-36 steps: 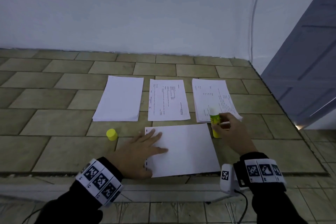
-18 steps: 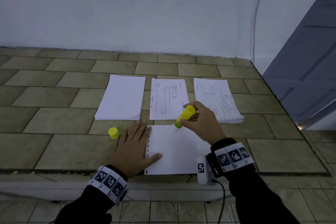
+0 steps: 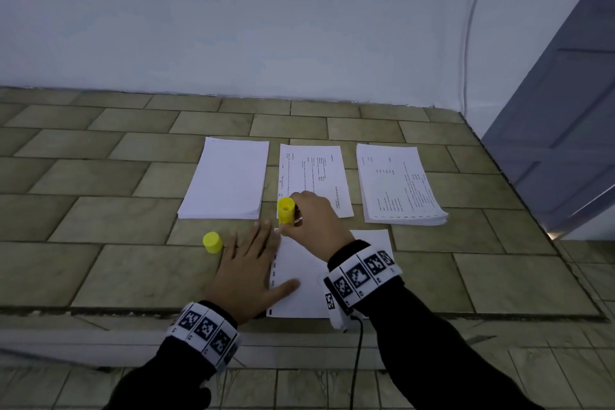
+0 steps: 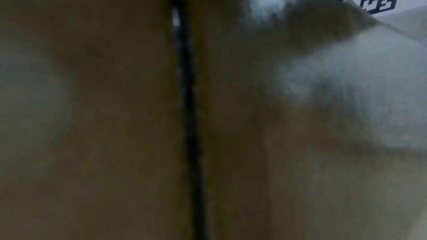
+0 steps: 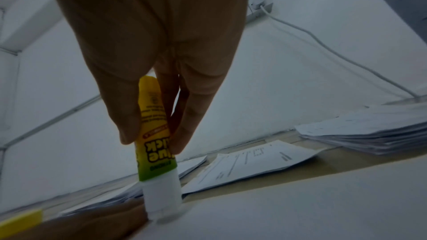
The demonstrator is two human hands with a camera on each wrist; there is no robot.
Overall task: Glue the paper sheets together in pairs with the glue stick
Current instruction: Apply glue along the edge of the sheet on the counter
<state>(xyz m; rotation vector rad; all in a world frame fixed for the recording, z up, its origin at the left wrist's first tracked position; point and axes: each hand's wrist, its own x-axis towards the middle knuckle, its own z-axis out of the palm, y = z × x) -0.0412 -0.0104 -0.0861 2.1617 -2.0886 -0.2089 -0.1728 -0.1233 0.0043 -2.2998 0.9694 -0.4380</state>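
yellow glue stick (image 3: 285,212), held tip-down in our right hand (image 3: 316,223), its fingers (image 5: 129,116) curled round the barrel, touches the far left corner of the near paper sheet (image 3: 299,273). our left hand (image 3: 246,273) lies flat, fingers straight, thumb on that sheet's left edge; the yellow cap (image 3: 212,242) stands just beside it on the tiled bench (image 3: 100,270), with three paper stacks (image 3: 226,176) behind.
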